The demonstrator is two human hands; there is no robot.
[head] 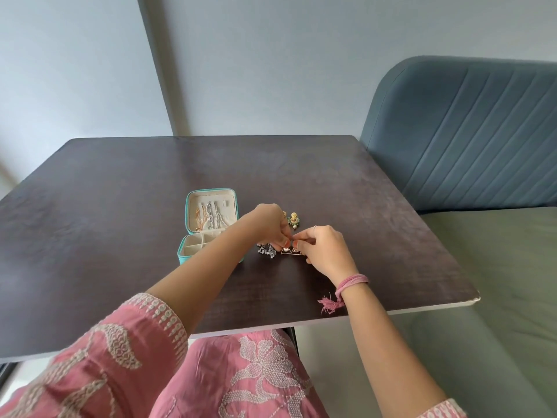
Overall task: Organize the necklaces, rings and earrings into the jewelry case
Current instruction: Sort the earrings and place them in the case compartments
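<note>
Head view: hands (289,236) on triangle earrings (290,251)

A home: padded headboard (464,131), bed (488,282), small table (120,236).

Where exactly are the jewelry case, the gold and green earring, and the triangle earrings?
jewelry case (211,196): head view, on the pale lining of the open lid.
gold and green earring (293,219): head view, on its round body.
triangle earrings (285,251): head view, on the left triangle's frame.

we see a matt dark wood-grain table (120,206), a cloth-lined jewelry case (208,227), shiny metal earrings (290,251), ribbed upholstered seat (452,131).
</note>
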